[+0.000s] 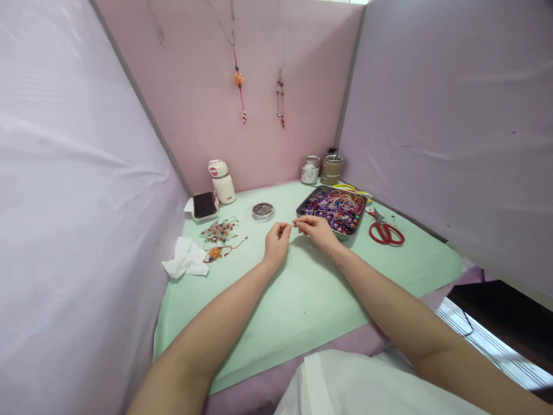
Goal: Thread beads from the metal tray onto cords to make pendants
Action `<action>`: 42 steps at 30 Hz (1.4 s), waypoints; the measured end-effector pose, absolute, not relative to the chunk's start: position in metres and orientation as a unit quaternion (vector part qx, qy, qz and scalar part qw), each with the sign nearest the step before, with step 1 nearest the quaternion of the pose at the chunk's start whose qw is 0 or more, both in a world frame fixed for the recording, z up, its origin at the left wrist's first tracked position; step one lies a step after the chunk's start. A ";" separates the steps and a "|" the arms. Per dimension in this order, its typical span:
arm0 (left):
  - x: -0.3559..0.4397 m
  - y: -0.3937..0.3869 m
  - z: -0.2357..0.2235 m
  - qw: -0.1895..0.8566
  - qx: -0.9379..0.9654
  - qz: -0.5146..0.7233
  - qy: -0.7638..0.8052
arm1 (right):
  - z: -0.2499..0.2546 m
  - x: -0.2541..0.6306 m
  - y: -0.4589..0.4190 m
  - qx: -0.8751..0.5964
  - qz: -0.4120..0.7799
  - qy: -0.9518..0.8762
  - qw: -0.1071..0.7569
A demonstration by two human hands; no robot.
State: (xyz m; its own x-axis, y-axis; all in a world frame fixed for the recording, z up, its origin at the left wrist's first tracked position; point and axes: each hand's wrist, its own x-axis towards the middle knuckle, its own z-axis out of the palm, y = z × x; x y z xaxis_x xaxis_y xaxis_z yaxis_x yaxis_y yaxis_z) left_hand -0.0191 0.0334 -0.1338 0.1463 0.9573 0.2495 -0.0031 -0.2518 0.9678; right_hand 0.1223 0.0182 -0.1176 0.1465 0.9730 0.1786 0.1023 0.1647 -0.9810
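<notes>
Over the middle of the green tabletop, my left hand (277, 241) is closed in a pinch. My right hand (317, 231) pinches too, its fingertips a small gap away from the left ones. Something tiny and pale shows between the fingertips, too small to name. Just beyond my right hand stands a metal tray (347, 236) of purple, red and blue beads (329, 208) with loose strings on top. A round clear box (263, 211) of small metal pieces sits behind my left hand. To its left lie a heap of beaded strings (219, 230) and an orange beaded ornament (215, 252).
Red-handled scissors (386, 233) lie right of the tray. A crumpled white tissue (185, 257), a phone (204, 204) and a white bottle (223, 185) are at the left. Two jars (310, 170) stand at the back. Beaded ornaments (239, 80) hang before the pink wall.
</notes>
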 end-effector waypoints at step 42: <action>-0.022 0.037 -0.135 0.479 0.591 0.485 0.431 | -0.080 0.179 0.091 -0.745 0.047 -0.662 0.067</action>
State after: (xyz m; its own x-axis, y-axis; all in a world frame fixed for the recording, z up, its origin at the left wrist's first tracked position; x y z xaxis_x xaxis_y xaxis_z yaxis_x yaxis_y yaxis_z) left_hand -0.0215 0.0370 -0.1347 0.1571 0.9743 0.1614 0.0448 -0.1703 0.9844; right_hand 0.1785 0.0914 -0.0803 0.1200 0.9926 0.0181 0.9801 -0.1155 -0.1613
